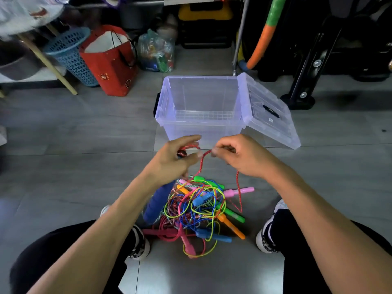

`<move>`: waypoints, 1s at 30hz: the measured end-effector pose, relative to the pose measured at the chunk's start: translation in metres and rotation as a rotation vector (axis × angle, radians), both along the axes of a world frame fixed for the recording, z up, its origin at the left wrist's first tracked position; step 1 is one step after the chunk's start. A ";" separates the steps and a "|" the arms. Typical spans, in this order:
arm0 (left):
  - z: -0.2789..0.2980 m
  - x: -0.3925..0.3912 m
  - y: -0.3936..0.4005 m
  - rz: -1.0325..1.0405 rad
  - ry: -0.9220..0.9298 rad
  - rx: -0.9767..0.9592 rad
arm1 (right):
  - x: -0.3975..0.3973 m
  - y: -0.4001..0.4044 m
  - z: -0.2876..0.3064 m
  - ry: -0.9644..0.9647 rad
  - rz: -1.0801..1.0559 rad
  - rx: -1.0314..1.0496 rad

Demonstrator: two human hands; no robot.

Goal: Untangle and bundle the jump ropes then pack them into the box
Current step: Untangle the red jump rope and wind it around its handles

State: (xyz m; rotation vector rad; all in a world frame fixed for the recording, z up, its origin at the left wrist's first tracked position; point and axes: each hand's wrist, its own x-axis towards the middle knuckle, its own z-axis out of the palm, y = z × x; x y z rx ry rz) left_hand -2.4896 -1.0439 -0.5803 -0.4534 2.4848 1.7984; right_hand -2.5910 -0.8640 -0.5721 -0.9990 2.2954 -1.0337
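Right now both hands are raised over the floor, just in front of the clear plastic box (201, 107), working one red braided rope (238, 183). Left hand (176, 158) has its fingers curled round a few red loops and a dark red handle end, index finger stretched out toward the other hand. Right hand (237, 153) pinches the same rope between thumb and fingertips — the two hands nearly touch. From the pinch the rope drops in two strands to the tangled pile of jump ropes (199, 211), which lies on the grey tile floor (84, 128) at about 6 o'clock from the box, between the person's two shoes.

In the pile are yellow, blue, pink and braided cords, looped through one another, with green, orange, pink and blue handles sticking out. A blue foam handle (158, 203) juts up at the pile's 9 o'clock edge, under the left wrist.

The box stands open with nothing in it; its lid (269, 111) leans off the rim at 3 o'clock. Farther back, around 10 o'clock, stand a red paper bag (110, 62) and a blue mesh basket (70, 52).
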 end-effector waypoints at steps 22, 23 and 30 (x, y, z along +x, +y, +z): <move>-0.002 -0.005 -0.007 0.145 0.191 -0.662 | -0.005 -0.004 -0.001 -0.042 -0.085 -0.032; -0.001 -0.006 -0.017 0.211 0.147 -0.686 | -0.008 0.000 -0.001 -0.034 -0.110 -0.024; -0.006 -0.006 -0.019 0.120 -0.070 -0.651 | -0.009 0.005 -0.008 -0.047 -0.097 0.002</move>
